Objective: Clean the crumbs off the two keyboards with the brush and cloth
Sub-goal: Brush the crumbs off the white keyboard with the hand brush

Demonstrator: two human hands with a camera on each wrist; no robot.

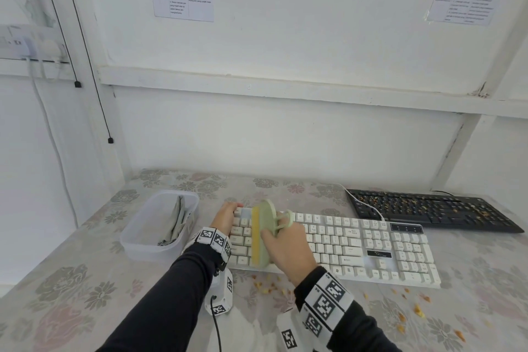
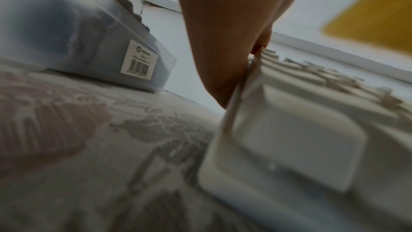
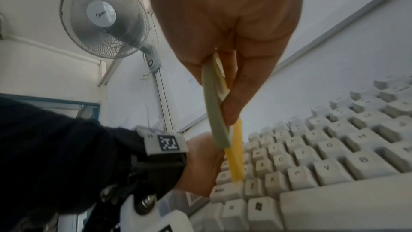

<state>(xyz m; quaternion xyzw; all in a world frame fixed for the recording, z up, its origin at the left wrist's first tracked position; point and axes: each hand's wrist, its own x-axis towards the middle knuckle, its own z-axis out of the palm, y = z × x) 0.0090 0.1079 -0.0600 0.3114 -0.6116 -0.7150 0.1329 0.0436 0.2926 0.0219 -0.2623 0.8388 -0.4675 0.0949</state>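
Loose orange crumbs (image 1: 268,288) lie on the floral tablecloth (image 1: 71,288) at 6 o'clock of the white keyboard (image 1: 357,248). The right hand (image 1: 288,246) grips a pale-green oval brush (image 1: 264,233), its yellow bristles on the left-side keys. The left hand (image 1: 225,217) clasps the keyboard's left end. At 9 o'clock, a frosted plastic tub (image 1: 137,240) holds a grey folded cloth (image 1: 175,220). At 2 o'clock, a black keyboard (image 1: 428,211) is speckled with crumbs.

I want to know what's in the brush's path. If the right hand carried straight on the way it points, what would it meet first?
Probably the left hand gripping the white keyboard's far left corner; the right hand with the brush points that way, though depth is unclear.
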